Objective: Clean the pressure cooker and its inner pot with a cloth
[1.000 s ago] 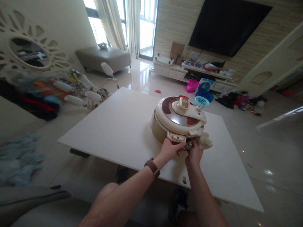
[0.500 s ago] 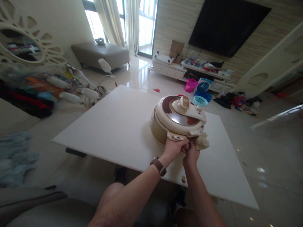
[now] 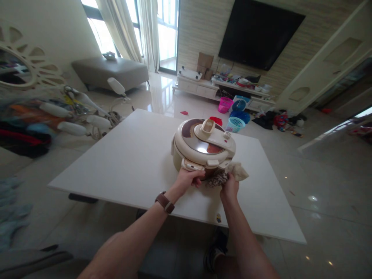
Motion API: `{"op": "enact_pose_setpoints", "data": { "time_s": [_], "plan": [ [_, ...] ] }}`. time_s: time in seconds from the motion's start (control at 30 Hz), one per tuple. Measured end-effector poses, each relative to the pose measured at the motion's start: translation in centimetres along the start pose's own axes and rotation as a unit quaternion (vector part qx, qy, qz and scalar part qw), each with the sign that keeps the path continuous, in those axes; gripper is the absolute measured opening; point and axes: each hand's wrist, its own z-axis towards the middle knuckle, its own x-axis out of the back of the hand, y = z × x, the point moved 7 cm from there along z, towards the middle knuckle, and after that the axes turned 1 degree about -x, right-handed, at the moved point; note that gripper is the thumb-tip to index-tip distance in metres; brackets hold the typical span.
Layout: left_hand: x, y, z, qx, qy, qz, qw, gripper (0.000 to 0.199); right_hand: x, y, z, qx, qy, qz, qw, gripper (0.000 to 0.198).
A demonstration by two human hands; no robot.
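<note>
A cream and brown electric pressure cooker (image 3: 186,151), its lid on, stands upright on the white table (image 3: 124,155). My left hand (image 3: 187,180) is closed around the cooker's near side handle, with some fingers hidden beneath it. In my right hand (image 3: 230,188) is a bunched cloth (image 3: 240,171), beige at one end and patterned brown and white at the other. The cloth lies against the cooker's lower right side, near the table surface. A small sticker (image 3: 218,218) shows near the table's front edge.
Beyond the table are a pink basket (image 3: 225,104), a light blue basket (image 3: 236,124) and a red item (image 3: 216,121). A floor lamp with white shades (image 3: 99,122) stands close to the left edge. A low TV cabinet (image 3: 194,88) lines the far wall.
My hands have moved apart: the right hand has drawn to the right of the left, and the cloth's patterned part now shows between them. The view has shifted slightly.
</note>
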Motion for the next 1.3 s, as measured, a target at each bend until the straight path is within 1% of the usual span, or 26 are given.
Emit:
{"op": "enact_pose_setpoints", "data": {
  "time_s": [0.1,0.17,0.23,0.3,0.37,0.47,0.57,0.63,0.7,0.77,0.83,0.87,0.97,1.07,1.13,1.2,1.3],
  "plan": [
    [3.7,1.2,-0.1,-0.014,-0.005,0.020,1.000,0.030,0.5,-0.1,-0.5,-0.044,0.060,0.030,0.997,0.038],
    [6.1,2.0,-0.1,-0.013,-0.019,0.029,0.999,0.026,0.4,-0.3,-0.8,-0.060,0.069,0.055,0.994,0.037],
    [8.8,3.1,0.0,-0.023,-0.020,0.032,0.999,0.024,0.0,-0.7,-1.1,-0.062,0.060,0.071,0.994,0.036],
    [11.4,4.2,0.3,-0.036,-0.002,0.019,0.999,0.028,-0.2,-0.9,-1.2,-0.065,0.051,0.082,0.993,0.036],
    [13.8,5.1,0.5,-0.050,0.032,-0.010,0.998,0.028,-0.2,-1.0,-1.1,-0.073,0.053,0.093,0.992,0.036],
    [16.1,5.9,0.7,-0.061,0.076,-0.049,0.994,0.028,0.0,-0.9,-1.0,-0.084,0.067,0.098,0.989,0.035],
    [17.0,6.0,0.5,-0.089,0.114,-0.055,0.988,0.029,0.0,-1.0,-0.9,-0.084,0.061,0.088,0.991,0.032],
    [17.2,6.0,0.2,-0.135,0.154,-0.031,0.978,0.030,-0.1,-1.1,-0.9,-0.086,0.056,0.087,0.991,0.032],
    [17.4,6.0,-0.3,-0.200,0.213,0.006,0.956,0.035,-0.2,-1.2,-1.0,-0.098,0.057,0.092,0.989,0.033],
    [17.3,5.9,-0.7,-0.263,0.267,0.032,0.927,0.039,-0.3,-1.3,-1.2,-0.111,0.060,0.098,0.987,0.033],
    [16.6,5.6,-0.8,-0.305,0.294,0.036,0.905,0.039,-0.4,-1.5,-1.4,-0.117,0.060,0.105,0.986,0.033],
    [16.2,5.4,-0.7,-0.317,0.299,0.034,0.899,0.038,-0.5,-1.6,-1.4,-0.121,0.059,0.110,0.985,0.033],
    [15.2,5.2,-0.3,-0.334,0.318,0.035,0.887,0.036,-0.6,-1.5,-1.7,-0.139,0.059,0.129,0.980,0.030],
    [15.2,5.1,-0.3,-0.338,0.375,0.040,0.862,0.035,-0.5,-1.2,-1.8,-0.158,0.057,0.144,0.975,0.026],
    [15.4,5.2,-0.3,-0.333,0.403,0.049,0.851,0.033,-0.4,-0.8,-1.9,-0.168,0.056,0.147,0.973,0.023],
    [15.6,5.5,-0.1,-0.319,0.403,0.063,0.856,0.029,-0.1,-0.6,-1.8,-0.173,0.056,0.149,0.972,0.023],
    [15.7,6.1,0.6,-0.300,0.383,0.076,0.870,0.025,0.4,-0.7,-1.4,-0.166,0.054,0.158,0.972,0.025]
  ]
}}
